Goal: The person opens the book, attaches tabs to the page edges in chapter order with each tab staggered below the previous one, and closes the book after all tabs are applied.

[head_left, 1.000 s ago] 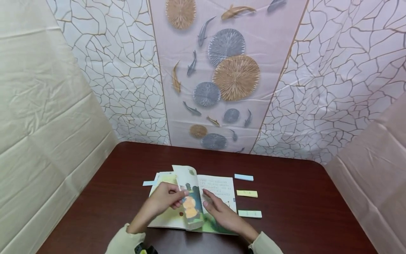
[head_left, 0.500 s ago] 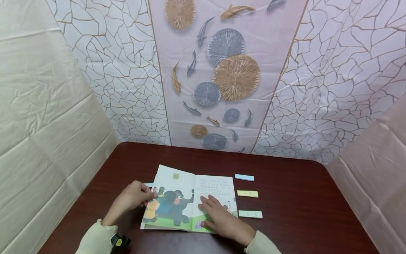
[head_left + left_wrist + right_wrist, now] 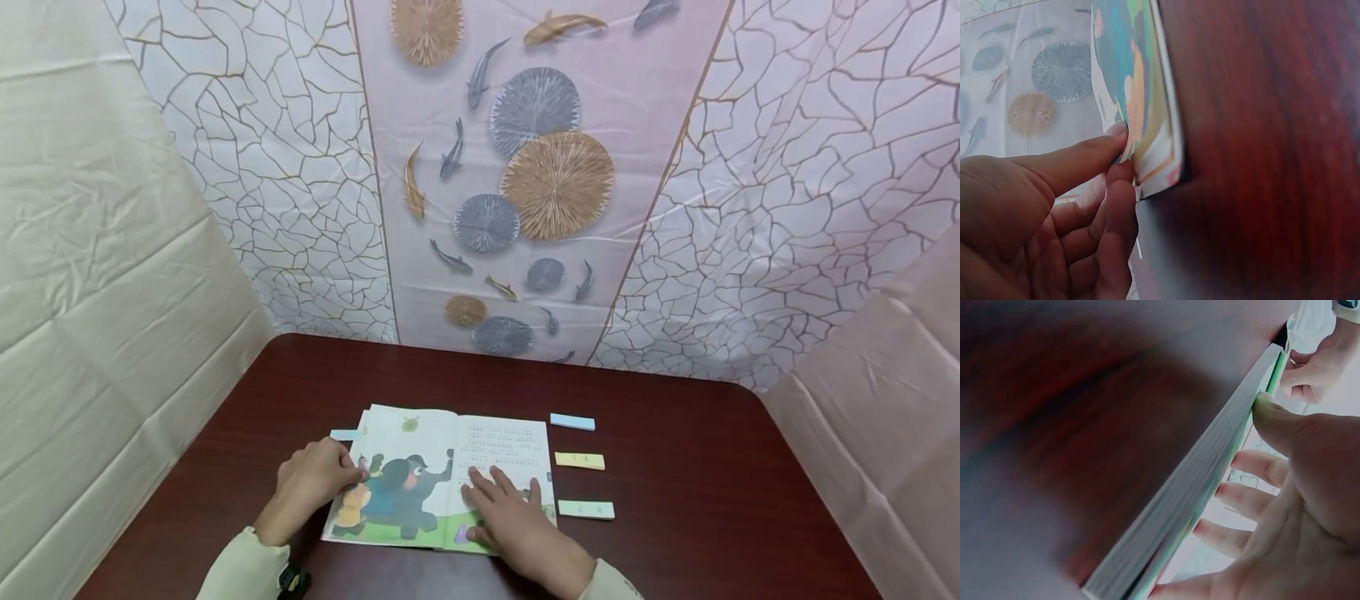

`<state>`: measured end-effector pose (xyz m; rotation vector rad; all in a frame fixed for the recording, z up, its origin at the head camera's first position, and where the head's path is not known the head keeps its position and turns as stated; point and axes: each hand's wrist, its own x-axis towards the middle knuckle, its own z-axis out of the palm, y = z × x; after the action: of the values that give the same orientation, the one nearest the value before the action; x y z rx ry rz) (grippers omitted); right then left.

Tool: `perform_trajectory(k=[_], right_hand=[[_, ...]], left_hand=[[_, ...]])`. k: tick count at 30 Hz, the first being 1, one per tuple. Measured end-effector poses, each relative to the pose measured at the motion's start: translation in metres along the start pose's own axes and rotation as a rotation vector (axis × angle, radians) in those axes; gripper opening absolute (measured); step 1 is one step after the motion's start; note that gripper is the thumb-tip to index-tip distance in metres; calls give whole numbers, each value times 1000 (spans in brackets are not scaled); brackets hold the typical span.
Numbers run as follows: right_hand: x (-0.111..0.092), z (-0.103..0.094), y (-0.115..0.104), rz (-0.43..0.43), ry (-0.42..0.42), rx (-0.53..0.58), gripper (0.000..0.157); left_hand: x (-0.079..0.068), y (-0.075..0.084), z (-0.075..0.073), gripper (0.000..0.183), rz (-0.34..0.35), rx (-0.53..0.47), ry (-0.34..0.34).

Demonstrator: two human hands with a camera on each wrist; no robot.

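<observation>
An open picture book (image 3: 420, 450) lies on the dark table, an elephant drawing on its left page and lines of text on its right page. My left hand (image 3: 318, 475) pinches the outer edge of the left page between thumb and forefinger; the left wrist view shows the page edge (image 3: 1127, 140) between them. Spread over the lower part of the right page is my right hand (image 3: 517, 521), fingers straight. In the right wrist view its thumb (image 3: 1272, 422) rests near the book's lower edge (image 3: 1191, 469), where the thick stack of pages shows.
A pale blue tab (image 3: 345, 435) sticks out from the book's left side. To the right of the book lie a blue strip (image 3: 572, 422), a yellow strip (image 3: 580, 461) and a green strip (image 3: 586, 509). Patterned cloth (image 3: 495, 275) hangs behind the table (image 3: 675, 467).
The left hand has carried a page from the middle over to the left, where it now lies nearly flat. The right hand has flattened and spread on the right page.
</observation>
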<state>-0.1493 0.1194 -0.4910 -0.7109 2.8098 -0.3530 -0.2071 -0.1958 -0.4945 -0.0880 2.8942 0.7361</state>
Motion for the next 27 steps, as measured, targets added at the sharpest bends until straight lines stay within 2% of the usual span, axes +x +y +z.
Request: perform_trajectory(k=[4, 11, 14, 17, 21, 24, 27], right_hand=[[3, 0, -5, 11, 6, 11, 63], [3, 1, -4, 15, 22, 12, 63], [-2, 2, -1, 7, 66, 24, 61], [-6, 2, 1, 21, 88, 16, 59], [-8, 3, 2, 44, 73, -16, 58], [-7, 2, 2, 47, 67, -28, 58], [-7, 2, 2, 49, 54, -22, 58]], left_hand=[[-1, 0, -3, 45, -16, 27, 29], [-8, 15, -2, 34, 22, 127, 104], [-16, 28, 5, 31, 117, 131, 150], [-28, 45, 17, 34, 301, 91, 170], [-41, 68, 36, 45, 512, 52, 136], [-46, 80, 47, 59, 560, 102, 87], [-48, 88, 54, 77, 529, 164, 13]])
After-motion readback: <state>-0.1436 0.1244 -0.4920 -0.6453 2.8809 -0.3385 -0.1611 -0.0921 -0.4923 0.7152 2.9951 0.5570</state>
